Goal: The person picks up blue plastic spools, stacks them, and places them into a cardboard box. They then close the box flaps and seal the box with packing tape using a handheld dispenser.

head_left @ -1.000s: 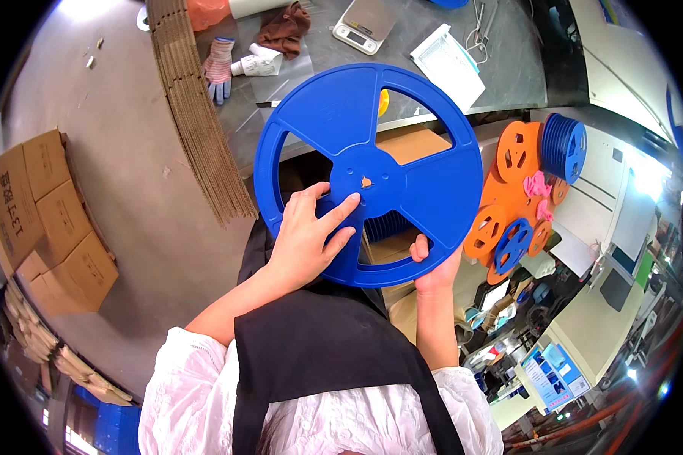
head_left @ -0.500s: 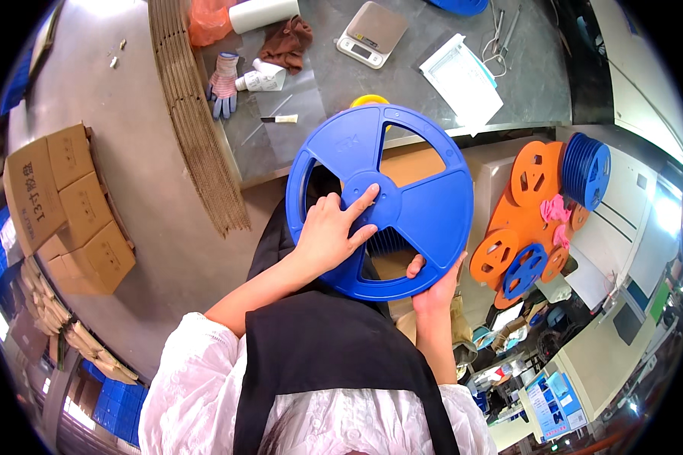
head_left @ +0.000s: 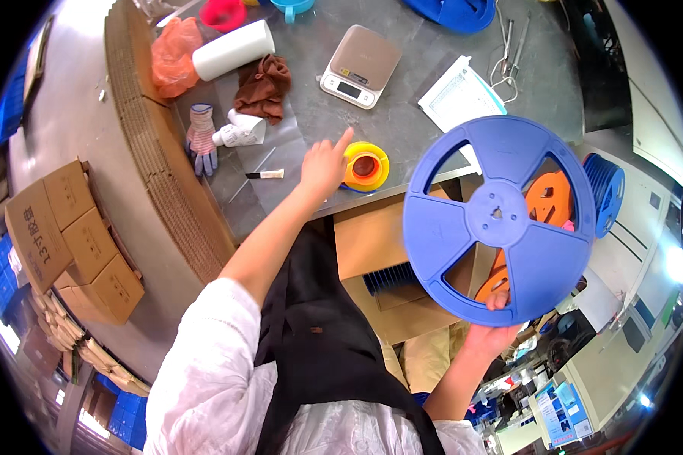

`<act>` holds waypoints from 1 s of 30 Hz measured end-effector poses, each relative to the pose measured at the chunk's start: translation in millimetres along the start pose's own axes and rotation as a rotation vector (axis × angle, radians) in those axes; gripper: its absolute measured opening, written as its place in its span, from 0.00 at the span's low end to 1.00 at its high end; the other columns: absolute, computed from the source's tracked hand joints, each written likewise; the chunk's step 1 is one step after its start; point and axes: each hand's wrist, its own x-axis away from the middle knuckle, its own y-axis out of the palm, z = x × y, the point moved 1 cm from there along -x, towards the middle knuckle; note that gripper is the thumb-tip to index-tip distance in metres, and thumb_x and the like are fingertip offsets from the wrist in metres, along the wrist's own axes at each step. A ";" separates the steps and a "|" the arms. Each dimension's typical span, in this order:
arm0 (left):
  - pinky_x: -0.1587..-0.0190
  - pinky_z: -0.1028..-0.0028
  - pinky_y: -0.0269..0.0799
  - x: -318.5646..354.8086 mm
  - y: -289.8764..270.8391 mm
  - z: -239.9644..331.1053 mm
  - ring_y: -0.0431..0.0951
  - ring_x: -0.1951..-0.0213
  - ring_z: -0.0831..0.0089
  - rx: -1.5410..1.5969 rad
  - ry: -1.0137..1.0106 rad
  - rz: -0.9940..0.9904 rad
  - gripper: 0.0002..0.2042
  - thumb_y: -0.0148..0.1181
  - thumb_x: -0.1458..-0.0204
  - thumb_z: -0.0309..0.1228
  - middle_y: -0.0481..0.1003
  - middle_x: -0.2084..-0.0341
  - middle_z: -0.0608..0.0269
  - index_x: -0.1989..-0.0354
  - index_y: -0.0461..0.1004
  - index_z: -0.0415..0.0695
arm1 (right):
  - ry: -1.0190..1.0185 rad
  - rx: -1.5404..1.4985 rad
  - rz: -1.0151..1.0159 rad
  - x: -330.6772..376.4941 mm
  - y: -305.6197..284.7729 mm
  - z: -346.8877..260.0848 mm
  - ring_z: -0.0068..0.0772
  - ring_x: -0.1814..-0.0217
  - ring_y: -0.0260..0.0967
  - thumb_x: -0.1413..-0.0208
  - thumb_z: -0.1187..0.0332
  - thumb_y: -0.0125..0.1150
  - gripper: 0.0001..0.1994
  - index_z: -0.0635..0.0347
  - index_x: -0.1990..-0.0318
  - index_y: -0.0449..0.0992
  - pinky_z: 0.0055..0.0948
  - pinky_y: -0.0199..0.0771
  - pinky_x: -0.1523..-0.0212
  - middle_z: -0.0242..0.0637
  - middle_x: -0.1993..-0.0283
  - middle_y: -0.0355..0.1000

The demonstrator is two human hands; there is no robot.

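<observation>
The right hand (head_left: 487, 334), at the lower right of the frame, holds 1 large blue reel (head_left: 499, 218) by its bottom rim; the thumb lies on the front face and the other fingers are hidden behind it, so the hand is closed on the reel. The reel is lifted off any surface and faces the camera, to the right of centre, in front of an open cardboard box (head_left: 372, 243) with blue reels standing inside.

The left hand (head_left: 325, 165) is stretched to the grey table (head_left: 402, 121) at the upper middle of the frame. Its fingers are loosely apart, the index finger is pointing up, and it holds nothing. It is just beside a yellow tape roll (head_left: 364, 165) at the table edge; I cannot tell if it is touching it.

Judging from this, the reel is already taken in hand, while the tape roll is not yet gripped. A small scale (head_left: 359, 67) and a striped glove (head_left: 201, 138) lie further up on the table.
</observation>
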 end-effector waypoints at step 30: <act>0.38 0.35 0.22 -52.9 50.1 -138.5 0.20 0.32 0.46 -0.321 -0.272 -0.412 0.34 0.43 0.45 0.59 0.26 0.30 0.55 0.31 0.39 0.74 | -1.238 1.648 -0.816 -209.5 161.9 354.1 0.31 0.64 0.64 0.57 0.71 0.56 0.30 0.46 0.40 0.67 0.25 0.70 0.70 0.30 0.37 0.63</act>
